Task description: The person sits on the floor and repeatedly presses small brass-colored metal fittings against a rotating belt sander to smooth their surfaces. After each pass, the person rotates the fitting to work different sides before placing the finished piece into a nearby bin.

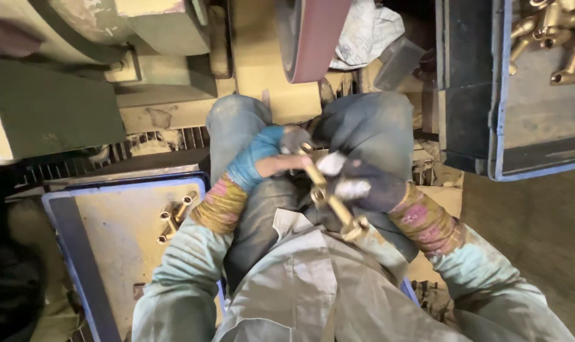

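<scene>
At far left, a blue-rimmed tray (pixel 59 209) sits beside the person's left leg, with a few brass fittings (pixel 175 215) lying near its right edge, well apart from the hands.

The left hand (pixel 268 158), in a blue glove, reaches in from the left. Its fingers are closed around the upper end of a brass fitting (pixel 328 199) held over the lap.

The held fitting is elongated. Its long axis runs diagonally, from upper left at the left hand down to lower right, where a flanged end projects toward the person's chest. Both hands touch it, the left at the top end and the right at mid-length.

The right hand (pixel 363 183), in a dark glove with pale worn fingertips, is clamped around the middle of the fitting.

Above the hands, a reddish abrasive belt wheel (pixel 313 38) faces the knees, with nothing between it and the fitting.

At upper right, a grey bin (pixel 528 114) holds more brass fittings (pixel 556 38), well apart.
</scene>
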